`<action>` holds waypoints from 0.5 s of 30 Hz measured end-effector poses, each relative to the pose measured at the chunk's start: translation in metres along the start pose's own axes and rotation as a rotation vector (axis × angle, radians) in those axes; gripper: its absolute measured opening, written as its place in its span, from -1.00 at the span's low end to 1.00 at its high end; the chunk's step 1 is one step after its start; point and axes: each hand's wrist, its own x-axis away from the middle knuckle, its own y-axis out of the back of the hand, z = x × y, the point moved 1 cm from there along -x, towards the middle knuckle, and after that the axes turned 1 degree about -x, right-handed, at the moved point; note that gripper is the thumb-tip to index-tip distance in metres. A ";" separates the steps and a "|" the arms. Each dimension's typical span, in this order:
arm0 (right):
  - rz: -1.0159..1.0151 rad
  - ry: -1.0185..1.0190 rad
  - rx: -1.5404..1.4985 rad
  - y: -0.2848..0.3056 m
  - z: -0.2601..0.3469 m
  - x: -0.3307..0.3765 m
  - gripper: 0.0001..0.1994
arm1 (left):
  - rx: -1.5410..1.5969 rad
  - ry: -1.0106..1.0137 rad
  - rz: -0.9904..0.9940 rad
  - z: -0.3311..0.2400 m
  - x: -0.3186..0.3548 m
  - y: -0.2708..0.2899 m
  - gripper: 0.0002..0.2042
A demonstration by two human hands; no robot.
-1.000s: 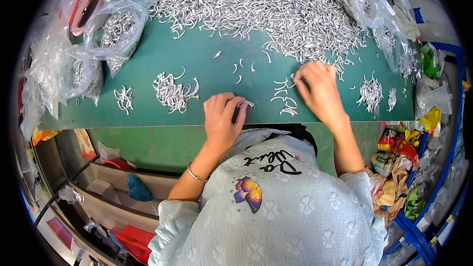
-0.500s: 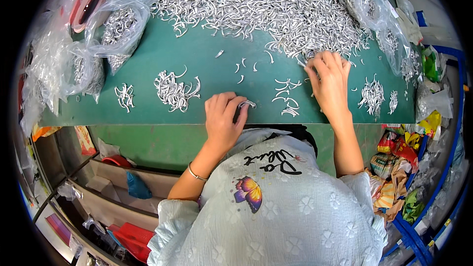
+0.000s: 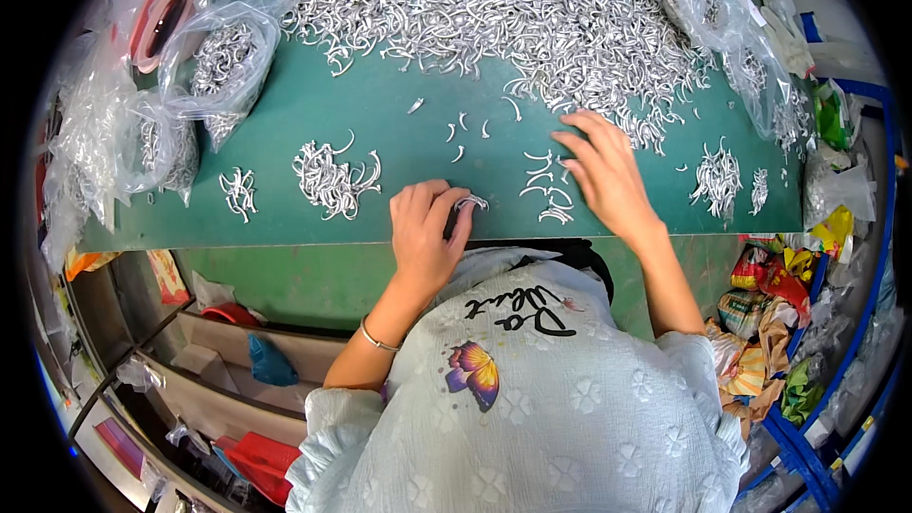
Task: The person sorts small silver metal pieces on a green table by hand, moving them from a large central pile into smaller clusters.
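Two bare hands above a green tabletop [image 3: 399,123]. The left hand [image 3: 423,228] rests near the front edge, its fingers curled and nearly closed; the thumb and forefinger pinch a curved silver piece [image 3: 472,201], part of which shows beyond the fingertips. The right hand [image 3: 610,176] is lowered palm down, its fingers parted and extended, with nothing visible between them. Its tips lie near the lower margin of a large heap of similar pieces [image 3: 494,14], which covers the far part of the surface. Just beside its thumb, a short column of curved pieces [image 3: 548,192] lies roughly in rows. To the left are a larger cluster [image 3: 334,182] and a smaller cluster [image 3: 238,194]; to the right, two further clusters [image 3: 716,180]. A few loose pieces [image 3: 459,152] lie between heap and hands. Clear plastic bags [image 3: 223,90] containing silver pieces stand at left.
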 end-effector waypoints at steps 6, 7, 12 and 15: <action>0.019 -0.030 -0.074 0.018 -0.037 0.012 -0.74 | -0.014 0.012 -0.003 0.001 0.004 0.000 -0.76; 0.001 -0.027 -0.032 0.020 -0.038 0.011 -0.73 | -0.015 0.012 0.007 0.001 0.003 0.000 -0.75; -0.105 0.016 0.154 0.026 -0.052 0.001 -0.77 | -0.007 0.004 0.006 0.001 0.002 0.000 -0.76; -0.186 0.006 0.189 0.028 -0.063 -0.004 -0.82 | -0.010 0.006 0.012 0.001 0.003 0.000 -0.76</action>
